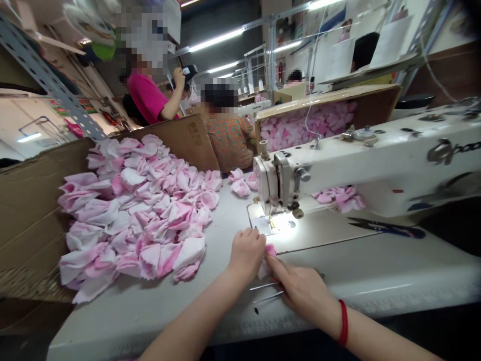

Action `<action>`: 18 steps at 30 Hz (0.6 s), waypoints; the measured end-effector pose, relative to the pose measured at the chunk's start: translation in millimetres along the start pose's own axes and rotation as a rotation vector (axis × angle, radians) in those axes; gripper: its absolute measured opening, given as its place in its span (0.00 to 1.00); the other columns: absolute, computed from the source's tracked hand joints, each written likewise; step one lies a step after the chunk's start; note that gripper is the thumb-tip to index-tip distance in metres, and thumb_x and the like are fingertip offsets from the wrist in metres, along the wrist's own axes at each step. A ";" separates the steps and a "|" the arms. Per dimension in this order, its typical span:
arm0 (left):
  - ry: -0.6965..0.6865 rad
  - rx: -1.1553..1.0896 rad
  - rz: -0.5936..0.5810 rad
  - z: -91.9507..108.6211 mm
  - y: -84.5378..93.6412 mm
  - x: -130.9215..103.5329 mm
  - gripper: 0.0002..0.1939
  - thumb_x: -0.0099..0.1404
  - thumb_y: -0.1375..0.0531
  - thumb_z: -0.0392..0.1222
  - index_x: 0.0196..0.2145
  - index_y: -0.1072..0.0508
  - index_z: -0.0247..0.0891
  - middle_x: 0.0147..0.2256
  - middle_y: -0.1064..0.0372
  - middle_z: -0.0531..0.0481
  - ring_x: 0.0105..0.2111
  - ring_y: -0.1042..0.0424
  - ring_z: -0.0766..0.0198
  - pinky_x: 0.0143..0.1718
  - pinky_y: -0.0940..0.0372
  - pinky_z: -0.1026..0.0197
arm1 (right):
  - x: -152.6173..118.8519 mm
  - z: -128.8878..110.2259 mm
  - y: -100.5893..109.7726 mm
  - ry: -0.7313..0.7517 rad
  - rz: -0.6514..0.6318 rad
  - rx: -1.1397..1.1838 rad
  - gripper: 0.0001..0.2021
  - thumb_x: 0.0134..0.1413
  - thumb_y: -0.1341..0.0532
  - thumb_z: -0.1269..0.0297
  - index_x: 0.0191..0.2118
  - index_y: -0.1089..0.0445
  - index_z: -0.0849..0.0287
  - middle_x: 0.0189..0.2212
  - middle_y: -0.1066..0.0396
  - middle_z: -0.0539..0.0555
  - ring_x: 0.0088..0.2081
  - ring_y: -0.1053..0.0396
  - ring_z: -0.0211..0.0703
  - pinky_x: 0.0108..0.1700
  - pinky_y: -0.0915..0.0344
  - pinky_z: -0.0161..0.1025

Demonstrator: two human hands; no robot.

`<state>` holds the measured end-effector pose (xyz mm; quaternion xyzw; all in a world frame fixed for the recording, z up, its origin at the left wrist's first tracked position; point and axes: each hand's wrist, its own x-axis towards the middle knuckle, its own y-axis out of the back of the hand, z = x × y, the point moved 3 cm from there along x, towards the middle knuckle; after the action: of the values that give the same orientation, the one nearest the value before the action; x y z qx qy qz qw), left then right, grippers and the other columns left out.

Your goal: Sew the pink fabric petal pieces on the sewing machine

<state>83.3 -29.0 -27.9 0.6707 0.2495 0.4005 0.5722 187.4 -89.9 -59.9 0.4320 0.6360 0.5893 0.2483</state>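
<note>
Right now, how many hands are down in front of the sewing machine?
2: the left hand, left of the small pink cloth, and the right hand, on its right, with metal prongs beneath it. No other hand shows there.

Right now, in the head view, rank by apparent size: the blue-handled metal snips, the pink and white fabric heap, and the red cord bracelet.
1. Pink and white fabric heap
2. Blue-handled metal snips
3. Red cord bracelet

The 2 forearms are bare, with 1 red band worn just behind the right hand.
</note>
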 end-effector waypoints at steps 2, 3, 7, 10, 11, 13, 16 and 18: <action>0.006 -0.017 -0.004 -0.5 -2.5 -5.6 0.06 0.58 0.46 0.31 0.26 0.35 0.38 0.29 0.36 0.47 0.32 0.37 0.57 0.32 0.43 0.57 | 0.3 3.9 0.3 -0.010 0.005 -0.016 0.26 0.45 0.51 0.75 0.54 0.41 0.63 0.53 0.40 0.62 0.29 0.29 0.46 0.25 0.36 0.38; 0.012 -0.030 -0.007 -0.5 -2.5 -8.0 0.05 0.58 0.45 0.31 0.27 0.35 0.38 0.29 0.36 0.48 0.32 0.37 0.58 0.32 0.42 0.58 | 0.7 5.2 0.5 -0.006 -0.006 -0.030 0.25 0.46 0.50 0.74 0.53 0.40 0.62 0.53 0.40 0.62 0.29 0.29 0.45 0.25 0.36 0.38; 0.062 -0.100 -0.018 -1.3 0.4 -9.3 0.03 0.59 0.45 0.34 0.29 0.36 0.39 0.32 0.36 0.50 0.34 0.37 0.60 0.32 0.41 0.61 | 2.9 6.6 1.8 0.034 -0.025 -0.077 0.24 0.46 0.49 0.73 0.52 0.39 0.61 0.52 0.39 0.61 0.29 0.30 0.45 0.25 0.37 0.37; 0.118 -0.114 -0.029 -3.7 -2.8 0.0 0.03 0.59 0.47 0.33 0.29 0.36 0.38 0.33 0.36 0.48 0.35 0.36 0.58 0.32 0.41 0.60 | 5.0 8.1 6.3 0.063 -0.007 -0.066 0.21 0.47 0.48 0.74 0.50 0.37 0.61 0.51 0.38 0.61 0.29 0.30 0.43 0.24 0.38 0.37; 0.134 -0.112 -0.038 -4.3 -5.5 4.1 0.04 0.59 0.48 0.32 0.29 0.36 0.37 0.32 0.36 0.47 0.35 0.36 0.57 0.32 0.41 0.59 | 5.9 9.2 8.4 0.076 -0.009 -0.055 0.18 0.48 0.48 0.74 0.48 0.36 0.60 0.50 0.37 0.60 0.29 0.30 0.42 0.24 0.38 0.36; 0.153 -0.108 -0.058 -4.0 -11.9 11.2 0.04 0.59 0.48 0.32 0.29 0.35 0.36 0.32 0.35 0.45 0.34 0.36 0.56 0.31 0.40 0.58 | 6.9 12.5 12.0 0.108 -0.013 -0.039 0.14 0.51 0.49 0.72 0.44 0.34 0.59 0.48 0.35 0.58 0.29 0.30 0.42 0.25 0.38 0.36; 0.168 -0.112 -0.084 0.0 -18.4 15.5 0.03 0.59 0.47 0.34 0.30 0.34 0.36 0.32 0.34 0.45 0.34 0.35 0.56 0.31 0.40 0.59 | 4.8 19.8 9.4 0.143 0.024 -0.046 0.14 0.51 0.48 0.69 0.44 0.35 0.57 0.50 0.37 0.57 0.27 0.30 0.43 0.25 0.36 0.38; 0.181 -0.115 -0.090 3.1 -18.0 13.1 0.03 0.59 0.46 0.36 0.32 0.34 0.36 0.34 0.34 0.46 0.35 0.35 0.56 0.32 0.39 0.59 | 1.1 25.6 -0.2 0.140 0.077 -0.060 0.16 0.50 0.48 0.68 0.47 0.36 0.53 0.53 0.39 0.54 0.24 0.30 0.43 0.22 0.36 0.39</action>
<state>95.3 -16.4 -42.1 0.5859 0.3065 0.4471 0.6024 207.9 -75.3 -64.6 0.4062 0.6166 0.6461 0.1932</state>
